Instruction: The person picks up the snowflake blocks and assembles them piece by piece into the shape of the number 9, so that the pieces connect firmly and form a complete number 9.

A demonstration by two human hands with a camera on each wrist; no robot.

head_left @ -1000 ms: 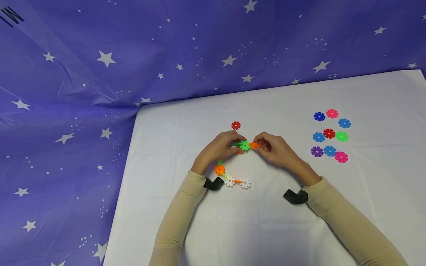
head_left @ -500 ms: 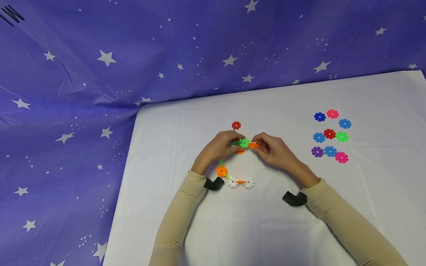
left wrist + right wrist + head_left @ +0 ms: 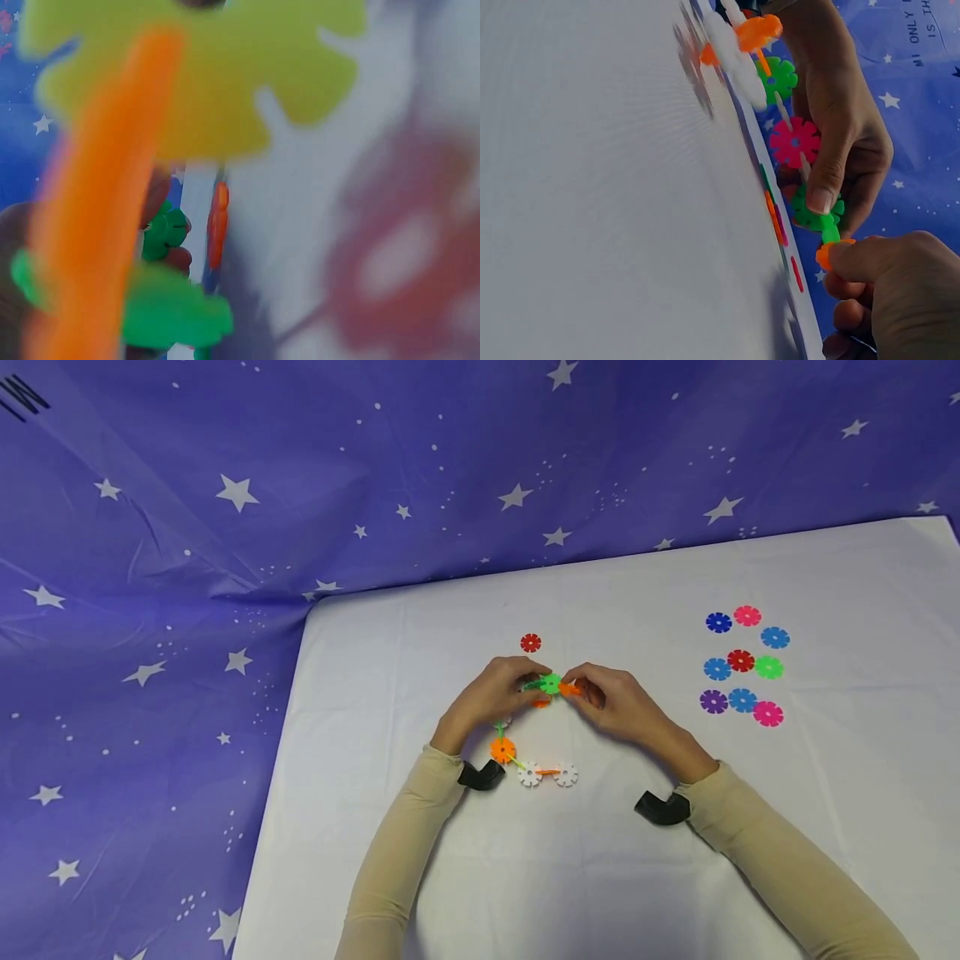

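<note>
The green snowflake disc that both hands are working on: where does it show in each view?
Head: green disc at centre, between the left hand and right hand.
Left wrist: a small green disc shows lower left, likely the same one; too blurred to confirm.
Right wrist: right of centre, under the left thumb.
Shared landmark: the orange disc pinched beside it.

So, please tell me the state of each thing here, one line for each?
Left hand: grip pinches the green disc.
Right hand: grip pinches the orange disc.
Green disc: lifted, joined to the chain.
Orange disc: at the green disc's edge.
Chain of discs: partly lying on the table.
Loose discs: flat, unconnected.
</note>
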